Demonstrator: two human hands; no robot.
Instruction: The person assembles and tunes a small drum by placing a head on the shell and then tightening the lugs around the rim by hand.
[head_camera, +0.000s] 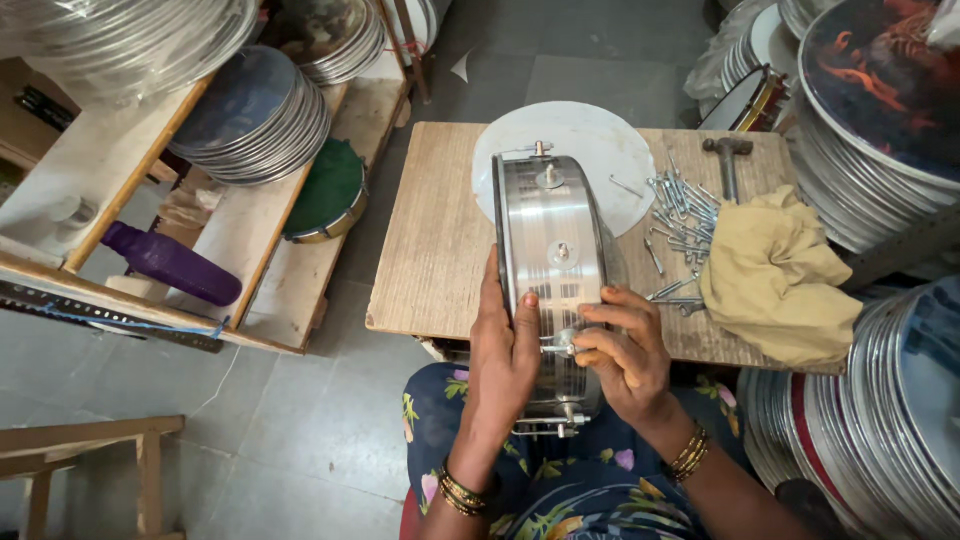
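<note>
Drum shell (552, 250): shiny metal hoop standing on its edge at the near part of the wooden worktop (430, 250), its lower end reaching over the worktop's near edge toward the person's lap.
Left hand (503, 355): lying flat against the shell's left side, thumb reaching across onto the metal band, steadying it.
Right hand (625, 355): fingers curling narrowly around a small metal screw fitting (558, 349) on the band, pinching it between thumb and fingertips.
Lugs (560, 252): round metal knobs sitting along the band above the hands; 1 more bracket is sticking out at the shell's near end.
White disc (600, 150): lying flat on the worktop beneath and behind the shell's far end.
Metal rods (680, 215): loose pile of thin hooks and bolts lying just right of the shell.
Yellow cloth (775, 280): crumpled on the worktop's right edge, touching the rods.
Hammer (728, 160): lying at the far right of the worktop.
Surroundings: stacks of metal rings (880, 400) are piling up on the right; a green tambourine (325, 190) and a purple bottle (170, 262) are resting on the wooden shelves at left.
</note>
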